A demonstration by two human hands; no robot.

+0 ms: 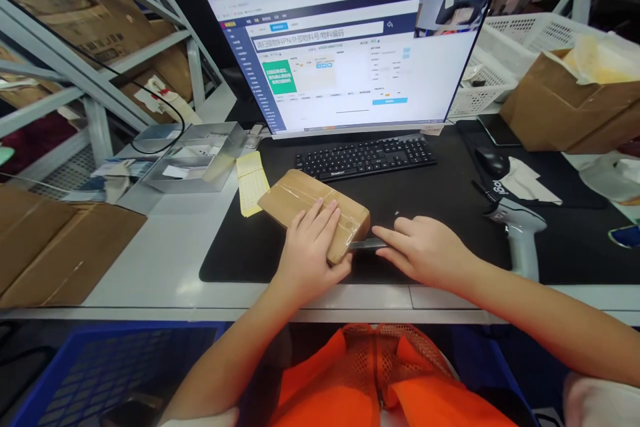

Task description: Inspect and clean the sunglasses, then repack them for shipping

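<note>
A small brown cardboard box (305,203), sealed with clear tape, rests at an angle on the black desk mat (240,253). Spread over its top are the fingers of my left hand (313,247), with the thumb at the near side, gripping the box. My right hand (420,247) is closed around a knife (367,244), its forefinger stretched along it. The knife's thin grey blade meets the right end of the box; its handle is mostly hidden in my hand.
Behind the box are a black keyboard (367,157) and a lit monitor (345,73). A barcode scanner (520,227) and mouse (493,161) lie right. Yellow slips (251,187) and a grey tray (200,160) sit left. Larger cartons (575,103) flank the desk.
</note>
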